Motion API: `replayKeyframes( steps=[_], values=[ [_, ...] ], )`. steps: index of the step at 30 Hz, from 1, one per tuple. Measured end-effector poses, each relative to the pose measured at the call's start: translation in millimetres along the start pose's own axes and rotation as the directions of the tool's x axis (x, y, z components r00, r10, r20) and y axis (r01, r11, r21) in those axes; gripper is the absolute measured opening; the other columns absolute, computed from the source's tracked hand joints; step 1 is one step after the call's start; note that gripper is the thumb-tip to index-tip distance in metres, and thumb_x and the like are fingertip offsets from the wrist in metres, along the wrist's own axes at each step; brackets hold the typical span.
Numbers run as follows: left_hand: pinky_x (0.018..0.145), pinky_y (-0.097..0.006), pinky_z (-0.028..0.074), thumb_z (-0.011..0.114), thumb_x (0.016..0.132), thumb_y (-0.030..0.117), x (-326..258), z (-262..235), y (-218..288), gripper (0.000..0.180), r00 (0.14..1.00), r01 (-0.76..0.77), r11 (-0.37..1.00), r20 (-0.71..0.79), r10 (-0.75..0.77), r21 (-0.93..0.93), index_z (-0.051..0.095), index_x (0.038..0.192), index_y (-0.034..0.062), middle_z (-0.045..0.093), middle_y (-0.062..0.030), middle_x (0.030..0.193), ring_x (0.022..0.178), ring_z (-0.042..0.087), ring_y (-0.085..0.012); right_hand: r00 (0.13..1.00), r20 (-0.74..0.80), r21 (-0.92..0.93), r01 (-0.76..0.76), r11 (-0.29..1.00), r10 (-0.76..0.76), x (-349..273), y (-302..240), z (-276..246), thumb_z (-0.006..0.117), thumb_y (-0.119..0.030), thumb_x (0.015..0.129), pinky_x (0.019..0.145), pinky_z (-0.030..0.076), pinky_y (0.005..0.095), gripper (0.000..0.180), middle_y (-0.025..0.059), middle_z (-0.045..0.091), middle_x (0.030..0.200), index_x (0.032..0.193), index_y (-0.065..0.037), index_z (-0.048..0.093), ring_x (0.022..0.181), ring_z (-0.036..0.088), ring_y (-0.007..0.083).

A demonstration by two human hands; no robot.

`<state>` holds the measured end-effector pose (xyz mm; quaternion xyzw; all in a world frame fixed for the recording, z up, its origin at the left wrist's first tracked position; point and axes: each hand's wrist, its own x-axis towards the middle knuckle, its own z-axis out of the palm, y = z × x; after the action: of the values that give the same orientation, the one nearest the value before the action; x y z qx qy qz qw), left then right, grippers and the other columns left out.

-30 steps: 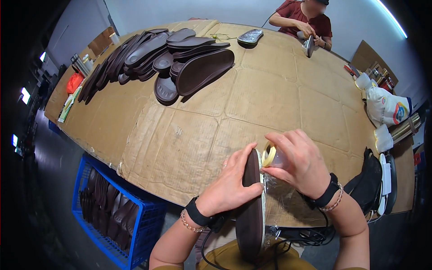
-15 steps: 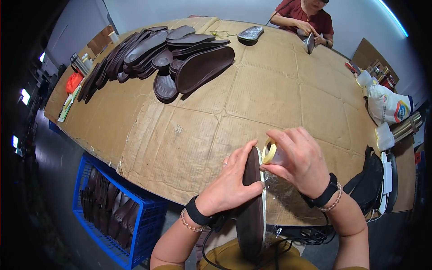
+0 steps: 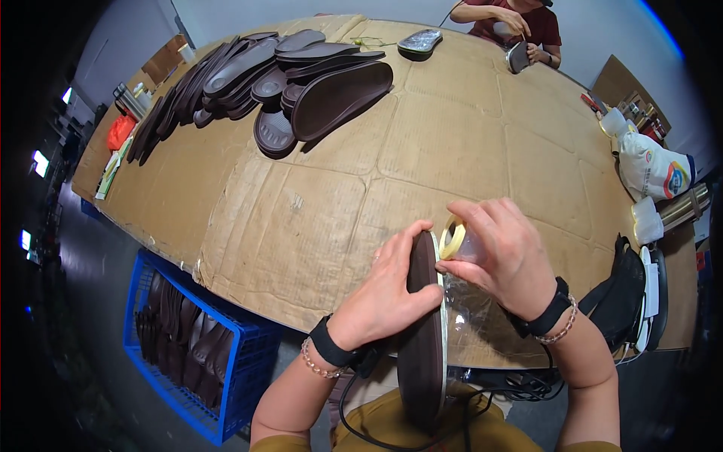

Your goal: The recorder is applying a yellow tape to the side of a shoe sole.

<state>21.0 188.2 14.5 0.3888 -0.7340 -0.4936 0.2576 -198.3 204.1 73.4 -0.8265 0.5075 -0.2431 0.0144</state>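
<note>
A dark brown shoe sole with a pale rim stands on its edge at the near side of the table, its lower end over my lap. My left hand is closed on it, thumb on the pale rim and fingers along the far side. Close by on the right, my right hand grips a roll of clear tape with a yellowish core, held against the sole's upper end. Clear film hangs beside the pale rim below my right hand. What lies on the sole's right face is hidden.
Brown soles are heaped at the far left on the cardboard-covered table. A blue crate of soles stands below left. Across the table a person handles another sole. A white bag and a black bag lie right.
The view has shifted slightly. My hands keep their grip on the sole and the tape roll, with the roll tilted a little differently. The person opposite has raised one hand from their sole.
</note>
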Motion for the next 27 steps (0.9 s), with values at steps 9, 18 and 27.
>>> replayKeyframes(
  steps=[9, 18, 27],
  values=[
    [0.114, -0.051, 0.043, 0.070, 0.091, 0.030, 12, 2, -2, 0.064, 0.997, 0.052, 0.998, -0.056, -0.054, -0.040, 0.045, 0.146, 0.0083, 0.057, -0.0278, 0.136, 0.130, 0.054, -0.0461, 0.998, 0.055, 0.019, 0.027, 0.999, -0.028, 3, 8, 2, 0.087, -0.032, 0.079, 0.089, 0.053, 0.0439, 0.065, 0.0157, 0.064, 0.100, 0.131, -0.004, 0.061, 0.100, 0.061, 0.0353],
    [0.112, -0.040, 0.044, 0.072, 0.095, 0.019, 13, 1, -5, 0.057, 0.997, 0.040, 0.997, -0.057, -0.044, -0.061, 0.047, 0.145, 0.0075, 0.056, -0.0134, 0.133, 0.126, 0.053, -0.0261, 0.998, 0.061, 0.038, 0.017, 0.999, -0.020, 3, 7, 2, 0.086, -0.025, 0.079, 0.092, 0.052, 0.0448, 0.066, 0.0156, 0.064, 0.104, 0.135, -0.004, 0.059, 0.102, 0.062, 0.0352],
    [0.110, -0.038, 0.045, 0.075, 0.094, 0.020, 18, -2, -3, 0.055, 0.998, 0.044, 0.999, -0.054, -0.044, -0.003, 0.050, 0.142, 0.0085, 0.061, -0.0131, 0.125, 0.120, 0.056, -0.0232, 0.995, 0.089, -0.011, 0.047, 0.999, -0.046, 3, 8, -1, 0.087, -0.029, 0.080, 0.093, 0.051, 0.0440, 0.072, 0.0146, 0.063, 0.108, 0.141, -0.004, 0.056, 0.106, 0.061, 0.0340]
  ],
)
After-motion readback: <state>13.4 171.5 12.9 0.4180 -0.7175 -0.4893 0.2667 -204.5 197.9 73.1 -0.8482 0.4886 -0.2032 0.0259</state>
